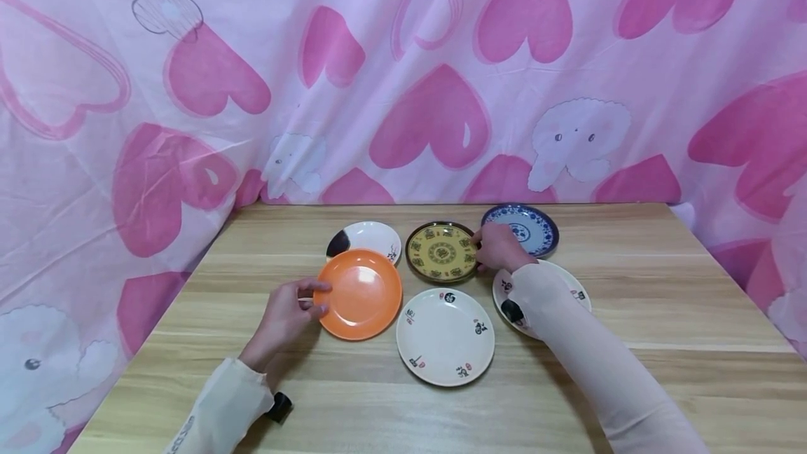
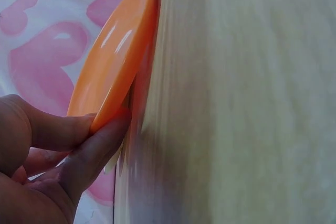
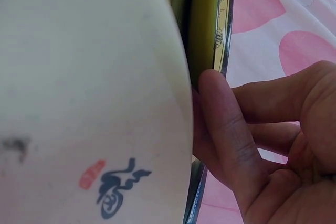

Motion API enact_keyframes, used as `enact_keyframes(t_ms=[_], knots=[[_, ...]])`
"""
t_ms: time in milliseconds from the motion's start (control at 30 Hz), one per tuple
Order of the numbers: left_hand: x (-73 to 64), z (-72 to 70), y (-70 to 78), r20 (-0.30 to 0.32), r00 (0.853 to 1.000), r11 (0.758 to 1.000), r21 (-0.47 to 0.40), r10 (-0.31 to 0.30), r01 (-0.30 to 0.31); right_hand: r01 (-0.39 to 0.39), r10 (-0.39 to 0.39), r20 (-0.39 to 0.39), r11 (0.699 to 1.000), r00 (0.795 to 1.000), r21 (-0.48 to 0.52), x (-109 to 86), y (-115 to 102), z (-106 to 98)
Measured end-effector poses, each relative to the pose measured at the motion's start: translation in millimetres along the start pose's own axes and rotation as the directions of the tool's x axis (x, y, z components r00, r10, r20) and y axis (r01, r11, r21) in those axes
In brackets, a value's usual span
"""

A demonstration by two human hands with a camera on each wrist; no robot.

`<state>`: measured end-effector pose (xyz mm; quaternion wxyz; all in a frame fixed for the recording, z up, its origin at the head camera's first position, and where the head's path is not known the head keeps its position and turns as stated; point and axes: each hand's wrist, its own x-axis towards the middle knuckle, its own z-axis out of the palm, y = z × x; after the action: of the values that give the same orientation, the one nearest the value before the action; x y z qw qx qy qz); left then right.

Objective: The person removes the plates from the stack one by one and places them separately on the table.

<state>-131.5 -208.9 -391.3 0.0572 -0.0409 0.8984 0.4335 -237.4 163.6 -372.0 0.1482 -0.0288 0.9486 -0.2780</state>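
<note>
An orange plate (image 1: 359,293) is pinched at its left rim by my left hand (image 1: 284,317). In the left wrist view the thumb and fingers grip the orange plate's edge (image 2: 113,72), and it sits tilted close over the wooden table. My right hand (image 1: 502,249) reaches across to a yellow patterned plate (image 1: 441,252) with a dark rim, pinching its right edge. The right wrist view shows the thumb at the yellow plate's rim (image 3: 205,35). A white plate (image 3: 94,66) fills the left of that view, partly under the right forearm in the head view.
Behind the orange plate lies a white plate with a black patch (image 1: 372,233), partly covered. A blue-and-white plate (image 1: 523,219) is at the back right. In front of the yellow one is a white plate with dark characters (image 1: 445,338). A pink heart-print curtain (image 1: 435,118) hangs behind the table (image 1: 353,405).
</note>
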Motion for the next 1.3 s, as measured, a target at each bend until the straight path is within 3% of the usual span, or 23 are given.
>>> enact_keyframes(t_ms=[533,1300], knots=[[-7.3,-2.3,-2.3,0.042,0.999,0.999,0.035,0.030,-0.032,-0.009,0.009,0.006,1.000,1.000,0.009,0.7,1.0,0.5],[-8.9,-19.6,1.7,0.173,0.984,0.990,0.124,0.052,-0.074,0.000,0.000,0.002,1.000,1.000,0.007,-0.5,0.3,0.9]])
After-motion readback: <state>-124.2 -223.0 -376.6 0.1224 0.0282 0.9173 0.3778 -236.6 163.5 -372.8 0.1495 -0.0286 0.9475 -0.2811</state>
